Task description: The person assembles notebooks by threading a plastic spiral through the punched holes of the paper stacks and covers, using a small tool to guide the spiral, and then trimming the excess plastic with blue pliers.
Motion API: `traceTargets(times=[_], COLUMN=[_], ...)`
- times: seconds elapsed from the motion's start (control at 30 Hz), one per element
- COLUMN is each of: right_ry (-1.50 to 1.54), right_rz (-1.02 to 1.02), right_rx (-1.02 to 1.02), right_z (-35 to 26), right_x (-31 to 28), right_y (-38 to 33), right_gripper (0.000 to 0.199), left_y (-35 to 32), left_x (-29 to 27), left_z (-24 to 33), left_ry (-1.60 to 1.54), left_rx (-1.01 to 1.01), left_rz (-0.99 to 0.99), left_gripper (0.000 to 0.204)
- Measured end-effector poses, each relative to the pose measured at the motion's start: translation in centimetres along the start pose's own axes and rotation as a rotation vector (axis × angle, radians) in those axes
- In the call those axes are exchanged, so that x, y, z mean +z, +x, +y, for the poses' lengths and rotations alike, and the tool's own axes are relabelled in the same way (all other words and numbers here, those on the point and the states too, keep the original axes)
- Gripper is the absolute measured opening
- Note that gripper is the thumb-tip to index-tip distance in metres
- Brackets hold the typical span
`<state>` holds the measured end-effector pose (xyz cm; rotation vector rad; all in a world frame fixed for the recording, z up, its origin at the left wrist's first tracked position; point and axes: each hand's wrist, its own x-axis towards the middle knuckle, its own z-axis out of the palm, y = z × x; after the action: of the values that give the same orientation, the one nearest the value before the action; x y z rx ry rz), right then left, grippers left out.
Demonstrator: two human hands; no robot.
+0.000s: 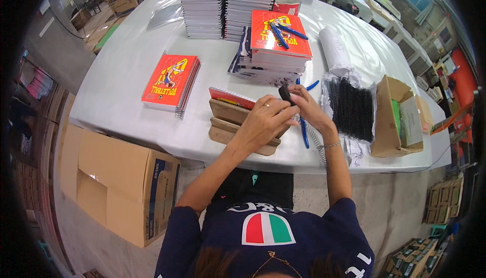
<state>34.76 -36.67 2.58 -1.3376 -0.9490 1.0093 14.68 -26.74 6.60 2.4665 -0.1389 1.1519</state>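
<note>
Notebook (232,97): red cover, spiral edge, propped on the wooden stand right under your hands; only its left part shows past your left hand.
Left hand (263,121): yours, ring on one finger, curled over the notebook & the top of the stand; fingers closed down on them, exact grip hidden from above.
Right hand (310,107): touching your left hand at the fingertips, pinching a small black piece (285,94) just above the notebook's right end. Bracelet on the wrist.
Wooden stand (230,121): stepped, brown, directly below both hands at the table's near edge.
Blue pliers (304,131): lying under your right hand/wrist, handle sticking toward you.
Black coils (352,107): pile on white paper just right of your right hand.
Open carton (392,118): further right, past the coils.
Red notebook, flat (169,81): on the table well left of your left hand.
Notebook stack w/ 2nd pliers on top (280,37): just beyond your hands.
Tall stacks (228,5): far side, beyond that.
Big carton (119,184): on the floor, below & left of your left arm.
</note>
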Motion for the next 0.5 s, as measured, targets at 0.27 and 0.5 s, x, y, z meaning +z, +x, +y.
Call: traceTargets(times=[0.27,0.5], right_ry=[0.301,0.09], right_rz=[-0.214,-0.457], right_rx=[0.001,-0.268], right_z=[-3.6,-8.7], right_x=[-1.4,0.2], right_y=[-3.3,-4.5], right_gripper=[0.058,0.045], left_y=[0.4,-1.2], left_x=[-0.7,-1.1], left_z=[2.1,2.1], left_ry=[0.41,0.315], left_rx=[-0.234,-0.526], left_rz=[0.081,0.1], left_gripper=[0.036,0.044])
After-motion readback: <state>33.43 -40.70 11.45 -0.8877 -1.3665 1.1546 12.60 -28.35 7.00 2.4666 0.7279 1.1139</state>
